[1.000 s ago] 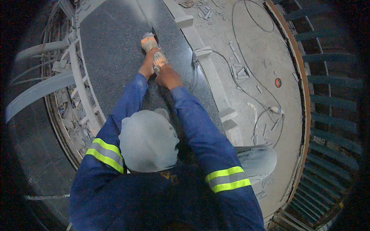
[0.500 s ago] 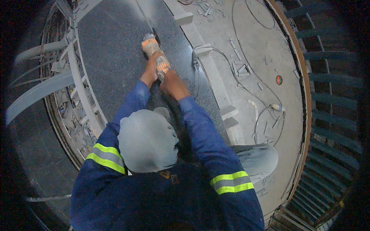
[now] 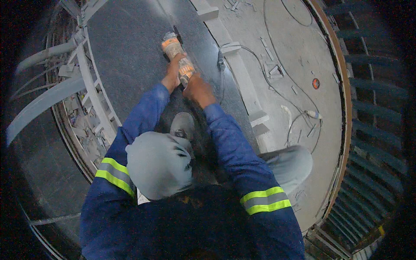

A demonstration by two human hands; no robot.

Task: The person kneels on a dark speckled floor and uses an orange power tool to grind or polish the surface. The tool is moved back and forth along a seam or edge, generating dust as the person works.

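Note:
Both of my hands are closed around a dusty orange-and-grey angle grinder (image 3: 185,67) over a large dark stone slab (image 3: 125,56). My left hand (image 3: 173,73) wraps the body from its left side, nearer the head. Behind it, my right hand (image 3: 200,90) grips the rear end; its fingers are partly hidden. The thin dark disc (image 3: 178,34) stands edge-on at the right of the grinder's head, at the slab. A pale line runs from it toward the far edge, with whitish dust around. Whether the disc spins cannot be seen.
My bent knee (image 3: 158,164) and shoe (image 3: 182,125) are close behind my hands. Pale support blocks (image 3: 232,47) line the slab's right edge. A cable with a connector (image 3: 313,114) and stone offcuts (image 3: 274,71) lie on the dusty floor. A metal frame (image 3: 93,78) stands left.
The whole view has shifted slightly. My knee sits a little lower and farther left, showing more of the shoe. Both hands keep hold of the angle grinder, which has barely moved along the slab.

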